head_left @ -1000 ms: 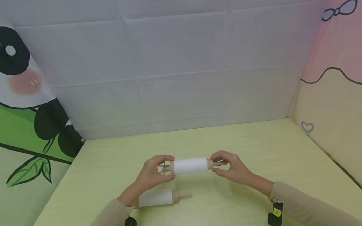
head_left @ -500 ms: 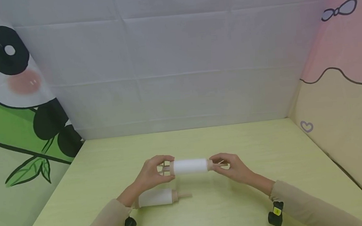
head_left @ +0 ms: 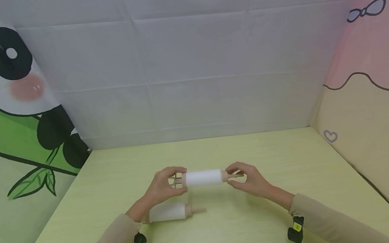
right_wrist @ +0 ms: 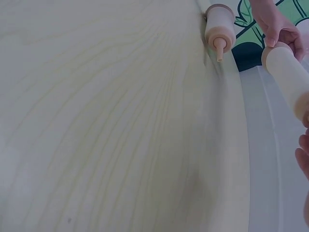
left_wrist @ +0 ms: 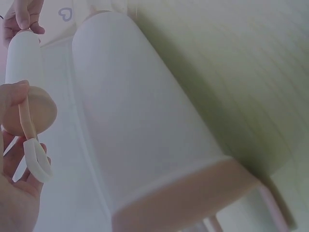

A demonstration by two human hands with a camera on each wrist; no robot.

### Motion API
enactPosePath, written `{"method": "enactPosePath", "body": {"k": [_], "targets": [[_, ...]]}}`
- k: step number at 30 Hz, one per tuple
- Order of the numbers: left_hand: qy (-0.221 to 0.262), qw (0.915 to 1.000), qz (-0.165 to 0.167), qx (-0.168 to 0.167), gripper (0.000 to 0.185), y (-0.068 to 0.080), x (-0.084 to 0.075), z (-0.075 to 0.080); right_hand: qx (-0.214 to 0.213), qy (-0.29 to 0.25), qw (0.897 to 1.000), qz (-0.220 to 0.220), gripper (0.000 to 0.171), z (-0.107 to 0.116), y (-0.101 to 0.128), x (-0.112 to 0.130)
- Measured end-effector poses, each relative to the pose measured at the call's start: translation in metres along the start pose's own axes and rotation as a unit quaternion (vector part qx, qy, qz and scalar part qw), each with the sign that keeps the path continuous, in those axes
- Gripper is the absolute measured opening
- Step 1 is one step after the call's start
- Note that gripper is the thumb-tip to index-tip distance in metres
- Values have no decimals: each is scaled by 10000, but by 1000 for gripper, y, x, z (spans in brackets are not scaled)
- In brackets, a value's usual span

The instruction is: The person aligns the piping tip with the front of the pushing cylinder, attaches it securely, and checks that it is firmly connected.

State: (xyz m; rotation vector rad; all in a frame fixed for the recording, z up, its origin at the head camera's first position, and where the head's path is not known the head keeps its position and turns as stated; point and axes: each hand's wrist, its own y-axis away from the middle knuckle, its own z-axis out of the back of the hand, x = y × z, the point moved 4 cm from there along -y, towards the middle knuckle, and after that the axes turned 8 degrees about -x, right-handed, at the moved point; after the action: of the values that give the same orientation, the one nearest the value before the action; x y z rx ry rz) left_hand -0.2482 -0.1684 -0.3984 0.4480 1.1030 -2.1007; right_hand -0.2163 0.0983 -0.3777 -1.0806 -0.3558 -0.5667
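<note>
A white roller [head_left: 203, 178] with beige end caps is held level just above the yellow-green table [head_left: 217, 150]. My left hand [head_left: 177, 181] pinches its left end, where a thin white loop [left_wrist: 36, 162] runs over my fingers. My right hand [head_left: 233, 176] pinches the beige stub at the right end. A second, similar roller [head_left: 168, 212] lies on the table under my left forearm. It fills the left wrist view [left_wrist: 140, 125], and the right wrist view shows it at the far end of the table [right_wrist: 219, 26] beside the held roller [right_wrist: 289, 77].
Cloth walls close the table in on three sides: a panda print on the left [head_left: 14, 111], grey at the back [head_left: 191, 80], pink and cream on the right [head_left: 366, 105]. Bare tabletop lies around the hands.
</note>
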Motion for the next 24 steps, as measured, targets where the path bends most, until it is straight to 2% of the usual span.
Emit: {"method": "enactPosePath", "body": {"k": [9, 19, 24], "targets": [[-22, 10000, -74, -37, 47, 0, -3, 1, 47, 149, 9994, -300, 26, 1, 0, 0], [-44, 9999, 92, -32, 48, 0, -5, 2, -45, -126, 9998, 116, 34, -1, -2, 2], [-53, 9999, 103, -29, 48, -1, -8, 3, -65, -126, 9999, -4, 29, -1, -3, 3]]}}
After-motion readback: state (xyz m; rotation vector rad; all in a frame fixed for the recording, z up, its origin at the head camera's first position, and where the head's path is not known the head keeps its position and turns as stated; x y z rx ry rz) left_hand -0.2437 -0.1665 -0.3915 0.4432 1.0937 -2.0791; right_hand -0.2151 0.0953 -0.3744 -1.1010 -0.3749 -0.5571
